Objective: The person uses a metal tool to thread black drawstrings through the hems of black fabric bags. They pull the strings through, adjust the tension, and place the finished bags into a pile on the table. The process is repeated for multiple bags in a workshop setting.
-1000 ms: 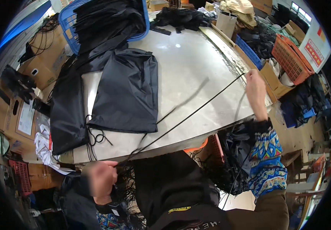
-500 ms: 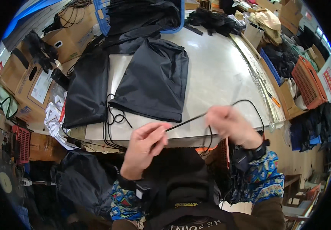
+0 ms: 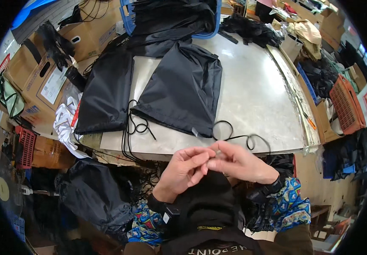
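Observation:
My left hand (image 3: pixel 182 171) and my right hand (image 3: pixel 244 165) meet just off the table's front edge, fingertips pinched together. Whatever sits between the fingers is too small and hidden to name. Beyond them on the table lies a black drawstring bag (image 3: pixel 183 89), its near hem facing me. A small blurred, see-through piece (image 3: pixel 195 132) shows at that hem. From the bag's near right corner a thin black cord (image 3: pixel 251 137) curls over the table towards the right. Another black bag (image 3: pixel 107 97) lies at the left, with loose cords (image 3: pixel 140 127) between the two.
A blue basket (image 3: pixel 218 25) heaped with black fabric stands at the table's far side. Cardboard boxes (image 3: pixel 35 91) line the left. Orange crate (image 3: pixel 348 102) and wooden strips (image 3: pixel 292 85) are on the right. More black fabric (image 3: pixel 94 195) hangs at lower left.
My hands have come together; the right moved left and down. The black cord stretched between them has left my fingers and now lies curled on the table. The view has shifted slightly.

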Available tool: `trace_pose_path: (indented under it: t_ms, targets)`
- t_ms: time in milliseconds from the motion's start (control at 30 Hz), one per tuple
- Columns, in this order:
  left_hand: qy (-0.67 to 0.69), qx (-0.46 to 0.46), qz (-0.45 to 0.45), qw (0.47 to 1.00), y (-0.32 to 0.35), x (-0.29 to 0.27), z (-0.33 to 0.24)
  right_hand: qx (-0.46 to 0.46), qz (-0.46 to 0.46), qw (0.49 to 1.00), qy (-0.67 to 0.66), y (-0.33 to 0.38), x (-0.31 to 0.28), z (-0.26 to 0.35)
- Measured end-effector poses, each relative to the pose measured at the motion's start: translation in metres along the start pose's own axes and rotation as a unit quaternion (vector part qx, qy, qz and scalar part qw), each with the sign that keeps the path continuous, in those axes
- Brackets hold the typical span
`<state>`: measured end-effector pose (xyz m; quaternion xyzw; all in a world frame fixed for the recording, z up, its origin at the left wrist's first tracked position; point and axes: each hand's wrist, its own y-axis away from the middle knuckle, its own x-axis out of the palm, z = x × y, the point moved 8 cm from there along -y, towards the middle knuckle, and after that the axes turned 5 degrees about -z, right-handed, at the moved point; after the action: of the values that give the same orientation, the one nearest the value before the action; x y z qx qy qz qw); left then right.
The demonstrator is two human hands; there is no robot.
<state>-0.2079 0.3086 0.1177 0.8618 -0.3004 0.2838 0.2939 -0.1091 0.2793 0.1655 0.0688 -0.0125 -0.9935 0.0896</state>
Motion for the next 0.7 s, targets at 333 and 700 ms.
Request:
trace_pose_path:
  t_ms: [333, 700]
  targets:
    - [0.029, 0.007, 0.026, 0.999, -0.002, -0.018, -0.001, 0.088, -0.094, 0.991, 0.029, 0.018, -0.026, -0.012]
    - [0.343, 0.078, 0.104, 0.930, 0.030, -0.080, -0.039, 0.134, -0.343, 0.923, -0.111, 0.074, -0.114, -0.067]
